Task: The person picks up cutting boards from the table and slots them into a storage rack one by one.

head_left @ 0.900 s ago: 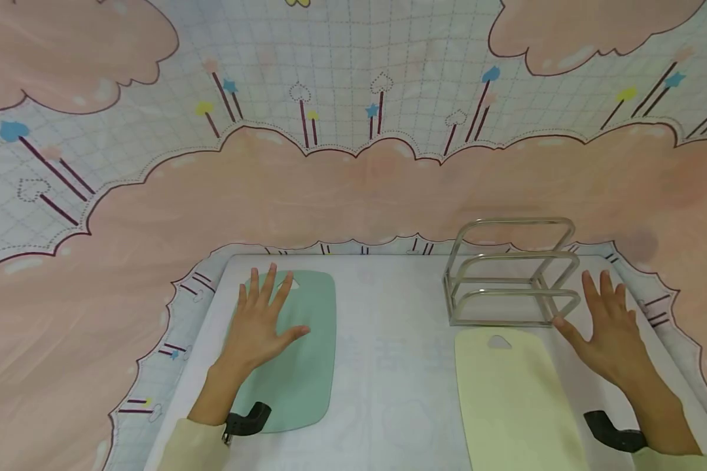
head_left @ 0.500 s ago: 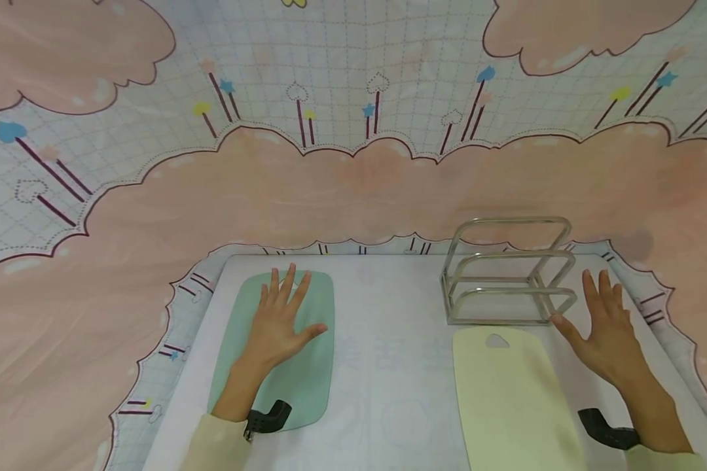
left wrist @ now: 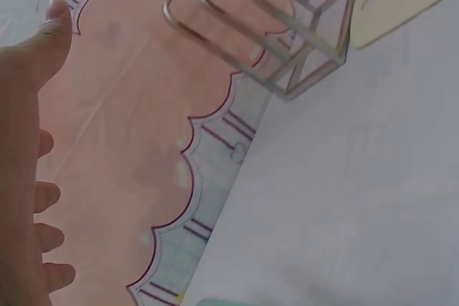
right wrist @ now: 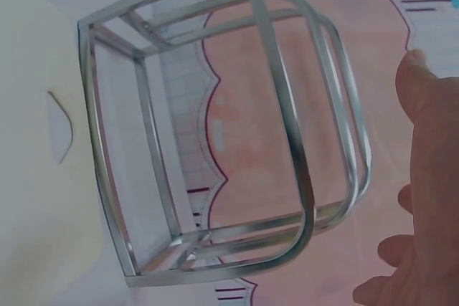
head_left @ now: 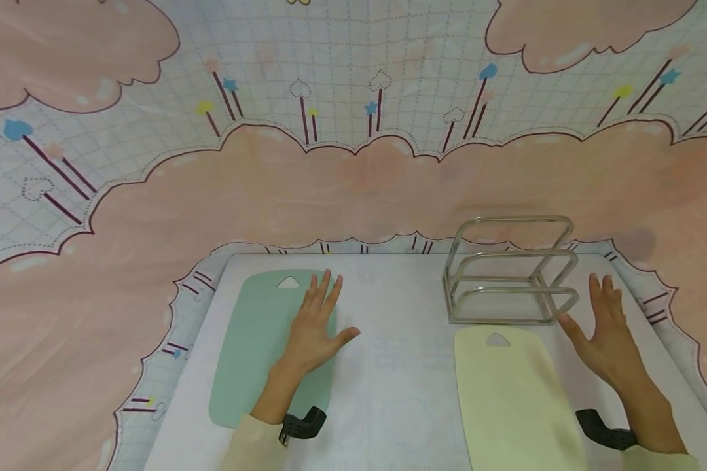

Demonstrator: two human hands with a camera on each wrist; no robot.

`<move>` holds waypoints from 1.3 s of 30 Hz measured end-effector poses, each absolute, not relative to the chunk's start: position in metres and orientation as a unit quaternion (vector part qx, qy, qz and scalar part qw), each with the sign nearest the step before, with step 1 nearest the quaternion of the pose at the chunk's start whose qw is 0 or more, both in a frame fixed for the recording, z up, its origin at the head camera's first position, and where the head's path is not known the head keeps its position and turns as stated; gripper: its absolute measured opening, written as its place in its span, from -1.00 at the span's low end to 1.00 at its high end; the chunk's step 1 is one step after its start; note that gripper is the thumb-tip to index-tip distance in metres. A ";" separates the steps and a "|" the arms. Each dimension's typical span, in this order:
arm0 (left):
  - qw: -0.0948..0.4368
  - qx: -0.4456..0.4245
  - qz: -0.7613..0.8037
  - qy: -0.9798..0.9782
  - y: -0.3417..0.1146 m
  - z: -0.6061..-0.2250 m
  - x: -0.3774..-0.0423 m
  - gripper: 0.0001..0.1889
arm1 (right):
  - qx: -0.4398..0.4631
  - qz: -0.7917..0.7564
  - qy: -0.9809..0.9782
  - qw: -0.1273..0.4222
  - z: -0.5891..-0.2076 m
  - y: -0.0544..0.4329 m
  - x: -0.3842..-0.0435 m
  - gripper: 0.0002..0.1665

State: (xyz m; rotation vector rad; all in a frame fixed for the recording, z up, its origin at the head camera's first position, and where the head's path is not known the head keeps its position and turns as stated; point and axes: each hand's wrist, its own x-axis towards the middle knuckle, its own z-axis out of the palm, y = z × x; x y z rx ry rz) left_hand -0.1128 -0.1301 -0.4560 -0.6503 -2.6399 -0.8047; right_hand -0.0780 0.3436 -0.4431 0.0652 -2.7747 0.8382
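A green cutting board (head_left: 259, 347) lies flat on the left, with a small cut-out near its far end. Over its right edge my left hand (head_left: 309, 337) is held with fingers spread, gripping nothing. A pale yellow cutting board (head_left: 512, 399) lies nearer on the right. Just behind it stands a metal wire rack (head_left: 509, 291) with three upright loops. My right hand (head_left: 609, 340) hovers beside the rack's right side, fingers extended and holding nothing; the thumb tip overlaps the rack's corner in the head view. In the right wrist view the rack (right wrist: 287, 127) fills the middle.
Both boards and the rack rest on a white tabletop (head_left: 395, 366). Around and behind it spreads a patterned cloth (head_left: 353, 196) with cloud shapes and small stars. A black wrist strap mount (head_left: 305, 424) sits on the left wrist, another (head_left: 603, 432) on the right.
My left hand has moved right across the green cutting board to its right edge, uncovering the cut-out. The right hand, rack and boards have stayed nearly in place.
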 end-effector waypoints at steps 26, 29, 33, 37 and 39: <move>0.049 -0.274 -0.452 -0.847 -0.022 -0.478 -0.116 0.01 | 0.019 0.358 -0.923 0.137 -0.463 0.347 -0.087 -0.13; 0.034 -0.277 -0.467 -0.839 -0.014 -0.480 -0.117 0.00 | 0.018 0.363 -0.921 0.140 -0.465 0.349 -0.088 -0.14; 0.016 -0.278 -0.481 -0.831 -0.003 -0.482 -0.118 0.01 | 0.015 0.378 -0.915 0.140 -0.468 0.350 -0.089 -0.17; 0.003 -0.278 -0.481 -0.832 0.008 -0.481 -0.120 0.00 | 0.007 0.405 -0.904 0.135 -0.470 0.351 -0.090 -0.20; -0.006 -0.281 -0.474 -0.835 0.014 -0.480 -0.121 -0.01 | 0.000 0.419 -0.899 0.130 -0.470 0.351 -0.090 -0.22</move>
